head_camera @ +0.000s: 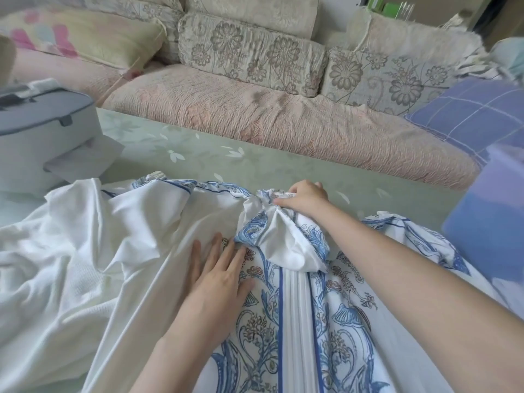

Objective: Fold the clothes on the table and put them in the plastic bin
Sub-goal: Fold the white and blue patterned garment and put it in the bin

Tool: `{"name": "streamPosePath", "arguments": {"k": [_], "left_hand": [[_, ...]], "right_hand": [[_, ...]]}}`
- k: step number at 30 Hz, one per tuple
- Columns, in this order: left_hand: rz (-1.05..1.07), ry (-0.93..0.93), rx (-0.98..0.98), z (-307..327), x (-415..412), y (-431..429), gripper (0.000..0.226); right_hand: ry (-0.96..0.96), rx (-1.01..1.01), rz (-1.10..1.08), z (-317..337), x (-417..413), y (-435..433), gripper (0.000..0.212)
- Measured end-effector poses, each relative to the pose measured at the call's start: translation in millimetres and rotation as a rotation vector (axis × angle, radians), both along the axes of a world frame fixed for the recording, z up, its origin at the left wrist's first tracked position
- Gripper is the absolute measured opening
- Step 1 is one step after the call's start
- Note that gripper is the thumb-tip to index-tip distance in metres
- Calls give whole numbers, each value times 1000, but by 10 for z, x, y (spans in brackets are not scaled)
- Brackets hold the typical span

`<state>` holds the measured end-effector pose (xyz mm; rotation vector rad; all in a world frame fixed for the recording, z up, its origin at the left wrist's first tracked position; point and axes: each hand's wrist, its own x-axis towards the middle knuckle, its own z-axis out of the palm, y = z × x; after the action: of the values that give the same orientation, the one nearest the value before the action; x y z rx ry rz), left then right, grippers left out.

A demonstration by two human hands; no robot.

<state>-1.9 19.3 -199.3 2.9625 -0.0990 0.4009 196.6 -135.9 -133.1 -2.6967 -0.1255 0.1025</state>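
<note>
Behind green table [255, 163], floral sofa [255, 80].

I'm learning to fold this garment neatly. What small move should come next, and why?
Probably pull the bunched end that the right hand grips outward to flatten it: the left hand lies flat, pinning the blue-patterned garment, and that end is crumpled.

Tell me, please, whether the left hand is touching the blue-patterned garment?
Touching. The head view shows the left hand lying flat, fingers straight, pressed on the blue-patterned garment, with no gap showing beneath it.
</note>
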Motion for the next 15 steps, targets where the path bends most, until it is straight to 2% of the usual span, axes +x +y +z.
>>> {"name": "streamPosePath", "arguments": {"k": [4,6,8,10,12,14,15], "left_hand": [[-41,-23,-20,29,-21,24,54],[-38,-65,-40,92,-23,20,44],[18,-85,-257,230,-30,-27,37],[116,-42,-559,404,-64,-51,39],[186,-60,-780,506,-133,-56,26],[196,-34,-832,560,-184,-69,22],[193,21,-805,570,-195,-86,24]], "right_hand": [[-335,355,75,314,-284,-94,13],[-436,449,174,585,-722,-224,12],[-436,491,273,695,-1298,-381,13],[-299,501,448,594,-1898,-536,16],[-65,411,653,410,-2374,-700,20],[253,430,702,304,-2681,-851,23],[300,473,664,272,-2755,-920,26]]}}
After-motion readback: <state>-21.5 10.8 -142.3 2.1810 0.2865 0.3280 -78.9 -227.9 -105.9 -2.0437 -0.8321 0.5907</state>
